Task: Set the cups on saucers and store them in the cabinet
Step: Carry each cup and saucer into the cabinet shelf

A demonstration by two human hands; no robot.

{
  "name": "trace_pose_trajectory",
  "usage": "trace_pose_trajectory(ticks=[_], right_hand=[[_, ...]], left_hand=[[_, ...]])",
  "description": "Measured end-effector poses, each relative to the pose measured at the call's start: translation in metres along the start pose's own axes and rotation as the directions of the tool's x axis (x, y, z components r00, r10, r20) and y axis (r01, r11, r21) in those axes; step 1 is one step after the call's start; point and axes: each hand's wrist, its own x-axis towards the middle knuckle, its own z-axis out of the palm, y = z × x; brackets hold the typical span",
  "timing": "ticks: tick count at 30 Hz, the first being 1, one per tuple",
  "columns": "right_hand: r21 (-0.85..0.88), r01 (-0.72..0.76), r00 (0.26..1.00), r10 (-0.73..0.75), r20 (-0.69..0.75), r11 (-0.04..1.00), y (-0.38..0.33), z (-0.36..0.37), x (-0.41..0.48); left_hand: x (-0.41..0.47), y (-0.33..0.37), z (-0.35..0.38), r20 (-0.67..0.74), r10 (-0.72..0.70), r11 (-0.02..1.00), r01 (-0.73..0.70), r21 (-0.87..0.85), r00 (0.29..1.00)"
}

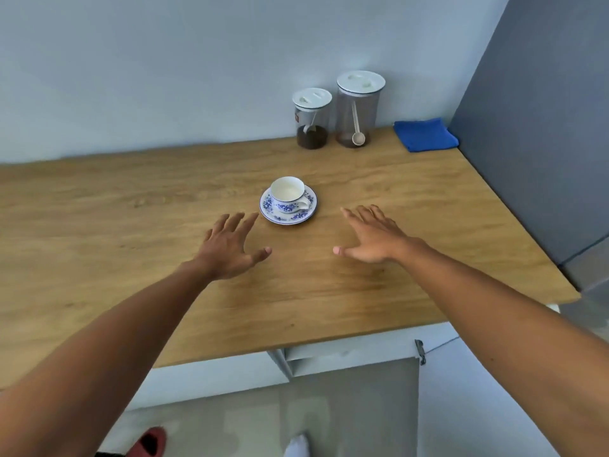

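A white cup (287,192) with blue flower print stands upright on a matching saucer (311,209) in the middle of the wooden counter (131,225). Its handle points right and toward me. My left hand (230,247) hovers flat, fingers spread, just left of the saucer and nearer to me, with the fingertips close to the rim. My right hand (370,237) is spread the same way to the saucer's right, a little farther off. Neither hand holds anything. Below the counter's front edge an open cabinet door (461,390) shows at the right.
Two clear jars with white lids stand at the back against the wall: a short one (312,118) and a taller one (359,108) with a scoop inside. A folded blue cloth (425,134) lies in the back right corner beside a grey panel (543,127).
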Motion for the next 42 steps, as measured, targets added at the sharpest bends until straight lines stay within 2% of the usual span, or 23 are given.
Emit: trace_pose_trajectory(ticks=[3,8,12,14,16,19,23,30,35,42], right_hand=[[0.015,0.018,1.000,-0.018,0.006,1.000,-0.011,-0.002,0.052],[0.067,0.055,0.998,-0.055,0.002,0.996,-0.019,-0.003,0.112],[0.116,0.067,0.998,-0.069,0.010,0.991,-0.017,-0.003,0.134],[0.147,0.067,0.998,-0.069,0.013,0.987,-0.015,-0.004,0.139],[0.243,0.092,0.995,-0.101,0.025,0.966,-0.016,-0.005,0.143],[0.456,0.134,0.986,-0.164,0.027,0.880,-0.017,-0.005,0.149],[0.612,0.126,0.986,-0.169,0.012,0.781,-0.016,-0.002,0.147],[0.838,0.104,0.992,-0.121,-0.045,0.536,0.002,0.003,0.093],[0.884,0.123,0.987,-0.152,-0.060,0.451,0.023,0.001,0.028],[0.929,0.076,0.992,-0.124,-0.033,0.361,0.052,0.013,-0.083]], left_hand=[[0.037,-0.012,-0.006,-0.029,-0.036,0.999,0.035,-0.035,0.999],[0.086,-0.015,-0.001,0.003,-0.070,0.991,0.069,-0.111,0.998],[0.111,-0.011,0.005,0.053,-0.085,0.965,0.096,-0.244,0.995],[0.119,-0.009,0.007,0.052,-0.042,0.948,0.057,-0.313,0.998],[0.123,-0.005,0.009,0.053,0.018,0.927,0.003,-0.374,0.998],[0.125,0.000,0.009,0.043,0.044,0.885,-0.019,-0.466,0.998],[0.124,-0.002,0.012,0.030,0.073,0.849,-0.046,-0.526,0.997],[0.096,0.029,0.010,-0.009,0.143,0.783,-0.119,-0.610,0.990],[0.053,0.069,0.014,-0.013,0.187,0.747,-0.151,-0.647,0.982],[-0.031,0.130,0.033,-0.033,0.228,0.718,-0.191,-0.669,0.973]])
